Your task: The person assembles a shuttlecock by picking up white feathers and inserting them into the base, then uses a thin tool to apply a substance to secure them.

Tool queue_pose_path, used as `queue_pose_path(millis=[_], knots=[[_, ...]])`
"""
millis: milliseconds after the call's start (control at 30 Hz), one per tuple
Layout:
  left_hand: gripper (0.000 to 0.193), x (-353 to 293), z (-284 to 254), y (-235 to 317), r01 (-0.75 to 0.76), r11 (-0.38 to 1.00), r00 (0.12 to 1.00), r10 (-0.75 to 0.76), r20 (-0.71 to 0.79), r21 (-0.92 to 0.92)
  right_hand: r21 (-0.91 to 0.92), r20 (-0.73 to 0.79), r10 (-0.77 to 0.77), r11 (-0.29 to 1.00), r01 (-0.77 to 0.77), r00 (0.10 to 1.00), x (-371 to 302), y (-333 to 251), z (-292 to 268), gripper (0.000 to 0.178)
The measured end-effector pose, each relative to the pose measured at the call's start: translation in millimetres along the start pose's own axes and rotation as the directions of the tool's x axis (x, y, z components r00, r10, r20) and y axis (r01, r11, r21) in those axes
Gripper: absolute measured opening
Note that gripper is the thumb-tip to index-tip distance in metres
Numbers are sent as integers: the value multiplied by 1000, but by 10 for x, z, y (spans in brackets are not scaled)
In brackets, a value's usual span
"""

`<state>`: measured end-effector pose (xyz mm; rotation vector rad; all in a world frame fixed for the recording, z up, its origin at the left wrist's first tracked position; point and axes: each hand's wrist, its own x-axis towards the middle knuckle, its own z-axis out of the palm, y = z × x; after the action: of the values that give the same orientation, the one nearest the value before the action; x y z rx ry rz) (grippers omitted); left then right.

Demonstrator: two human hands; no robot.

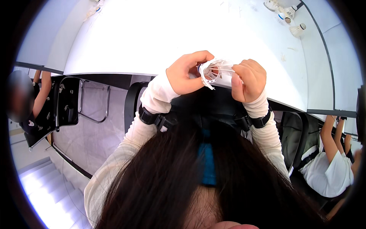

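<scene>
My left hand [187, 72] is closed around the base end of a white shuttlecock [211, 72], thumb and fingers curled about it. The shuttlecock's open, ragged skirt faces right, with its quills showing as spokes. On the other side, my right hand [249, 79] pinches a thin white feather [227, 68] that reaches to the shuttlecock's skirt. I cannot tell whether the feather is still joined to it. Both hands are above the front edge of the white table.
Several shuttlecocks [298, 29] lie at the table's far right corner, and more white pieces [95, 10] at the far left. Low partitions [322, 76] flank the white table [183, 38]. Other people sit at left and at right [329, 171]. A metal-framed chair [68, 103] stands at left.
</scene>
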<state>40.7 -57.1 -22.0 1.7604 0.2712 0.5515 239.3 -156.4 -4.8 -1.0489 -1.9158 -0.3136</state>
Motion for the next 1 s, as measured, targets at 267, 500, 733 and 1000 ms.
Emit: queue_pose_path(millis=[267,500,733,1000], knots=[[22,5,-4,22,-69,995,997,72,39,-73,130,-65,205,972,-195,977,-72,41,28,9],[17,16,-5,74,-43,989,993,58,104,-145,172,181,665,704,-689,725,126,105,128,21],[14,-65,-13,119,-54,958,994,78,75,-281,-64,289,163,986,-151,943,533,318,240,19],[42,-74,-49,14,-24,996,993,33,113,-83,-117,640,-50,980,161,767,488,576,839,43]])
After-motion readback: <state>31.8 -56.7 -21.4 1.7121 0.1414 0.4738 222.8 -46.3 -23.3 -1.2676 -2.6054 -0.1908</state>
